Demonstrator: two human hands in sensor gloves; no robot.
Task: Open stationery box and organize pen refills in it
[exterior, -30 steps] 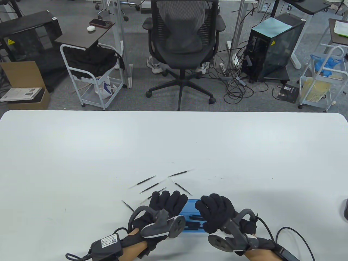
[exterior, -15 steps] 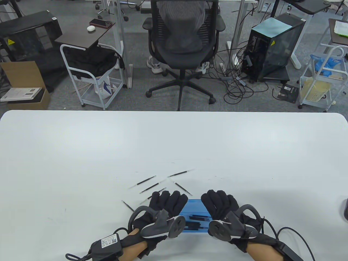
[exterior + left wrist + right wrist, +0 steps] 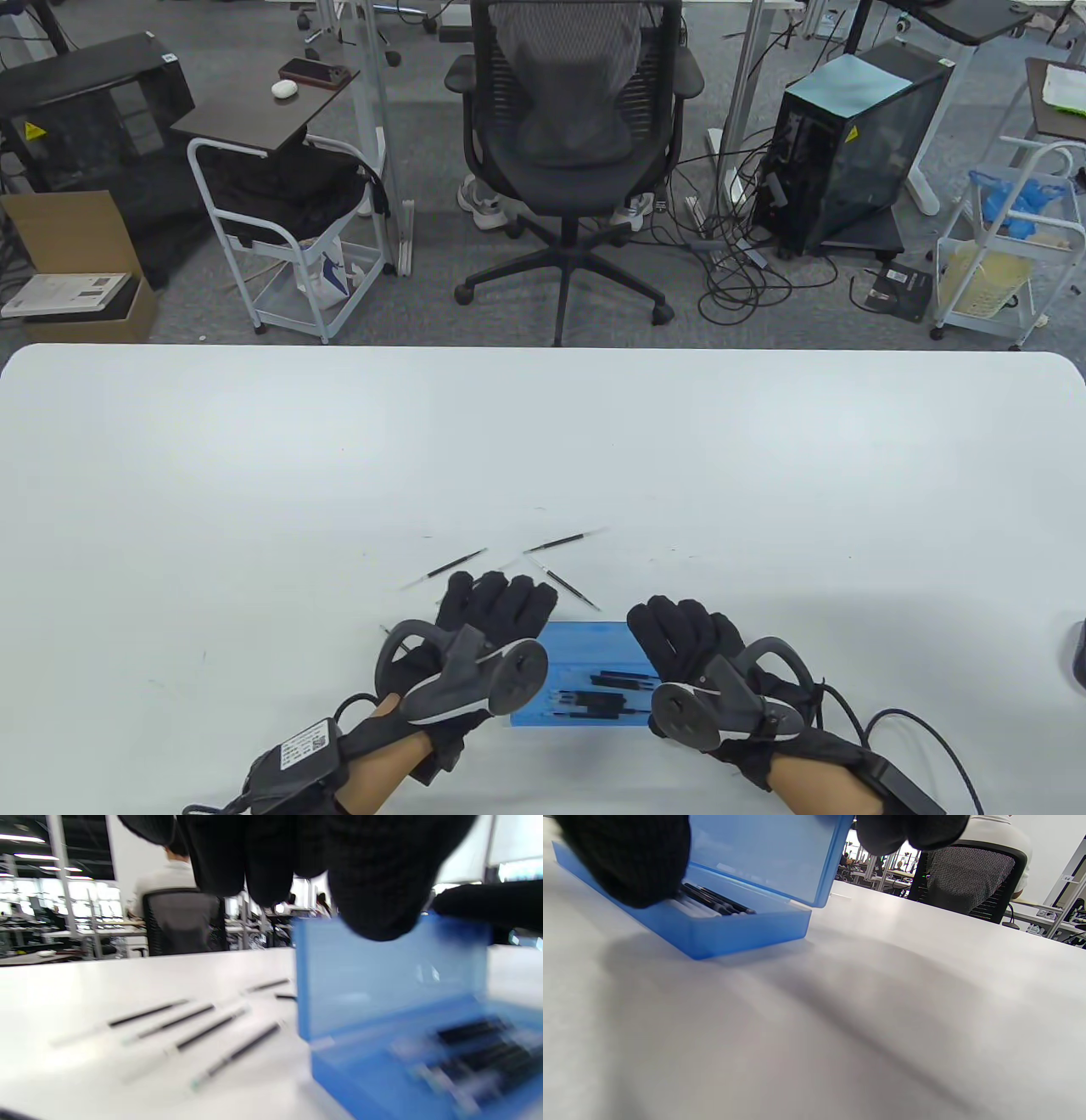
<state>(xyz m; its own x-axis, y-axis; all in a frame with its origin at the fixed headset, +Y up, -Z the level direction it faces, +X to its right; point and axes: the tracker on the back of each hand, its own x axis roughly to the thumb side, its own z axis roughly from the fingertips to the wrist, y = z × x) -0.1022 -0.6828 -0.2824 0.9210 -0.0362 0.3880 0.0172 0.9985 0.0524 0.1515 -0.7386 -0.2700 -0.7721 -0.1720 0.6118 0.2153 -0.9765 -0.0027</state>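
At the table's (image 3: 254,475) near edge the blue box (image 3: 594,645) stands open with refills inside. The right hand (image 3: 687,649) grips its raised lid; the left hand (image 3: 488,607) hovers relaxed over loose refills (image 3: 454,564) beside it.

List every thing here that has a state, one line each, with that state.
Translucent blue plastic stationery box: open, lid raised upright.
Black pen refills in the box: lying flat inside.
Loose black pen refills on the white table: scattered, outside the box.
Left hand: fingers over loose refills.
Right hand: at the lid's right end.
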